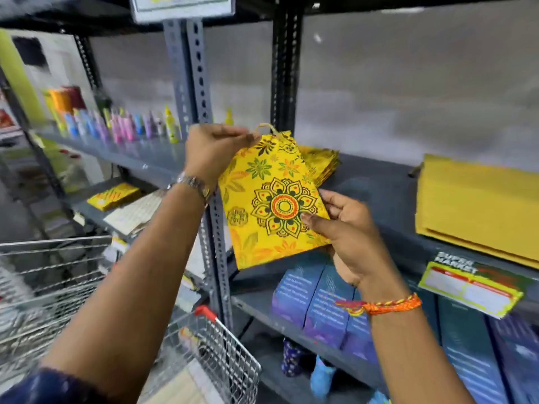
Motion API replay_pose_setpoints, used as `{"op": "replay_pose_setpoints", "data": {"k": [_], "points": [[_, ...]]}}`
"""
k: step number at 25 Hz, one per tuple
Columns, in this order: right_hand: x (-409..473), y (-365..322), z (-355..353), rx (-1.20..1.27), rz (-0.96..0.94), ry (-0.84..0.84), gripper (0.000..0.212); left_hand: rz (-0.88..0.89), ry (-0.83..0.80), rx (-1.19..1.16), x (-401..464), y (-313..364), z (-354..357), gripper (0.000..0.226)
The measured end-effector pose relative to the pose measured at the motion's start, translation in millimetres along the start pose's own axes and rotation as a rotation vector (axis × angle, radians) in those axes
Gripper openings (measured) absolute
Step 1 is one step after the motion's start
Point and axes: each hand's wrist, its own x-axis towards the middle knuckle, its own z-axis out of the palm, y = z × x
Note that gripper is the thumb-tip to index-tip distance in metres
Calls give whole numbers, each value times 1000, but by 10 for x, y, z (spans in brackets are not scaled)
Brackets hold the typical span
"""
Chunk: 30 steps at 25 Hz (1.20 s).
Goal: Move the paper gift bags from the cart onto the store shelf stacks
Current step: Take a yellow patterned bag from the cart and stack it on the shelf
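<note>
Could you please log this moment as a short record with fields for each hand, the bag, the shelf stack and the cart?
left hand: left hand pinches the top edge of the yellow gift bag, by its handle
right hand: right hand grips the bag's lower right side
bag: flat, tilted, held in the air in front of the shelf
shelf stack: matching yellow bag stack lies on the shelf just behind the held bag
cart: wire cart at lower left, contents unclear
</note>
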Motion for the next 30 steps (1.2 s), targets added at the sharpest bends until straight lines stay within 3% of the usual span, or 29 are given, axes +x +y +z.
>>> {"op": "replay_pose_setpoints", "data": {"k": [4, 8, 11, 14, 19, 25, 27, 30], "points": [[446, -369, 73, 37, -73, 145, 37, 35, -12, 208, 700, 257, 428, 82], [1018, -377, 195, 1, -124, 404, 32, -19, -188, 473, 996, 123, 653, 31], [1230, -297, 269, -158, -51, 537, 46, -39, -211, 447, 1086, -112, 711, 26], [1228, -266, 239, -474, 46, 541, 35, -47, -242, 462, 1113, -358, 714, 11], [1158, -203, 185, -759, 37, 535, 46, -42, -259, 525, 1076, -660, 678, 11], [1131, -163, 230, -810, 36, 525, 47, -58, -209, 554, 1011, -747, 668, 13], [1106, -187, 240, -800, 49, 522, 47, -105, -218, 493, 999, -748, 676, 1], [1096, -202, 254, -794, 68, 510, 44, -167, -230, 450, 989, -753, 666, 11]]}}
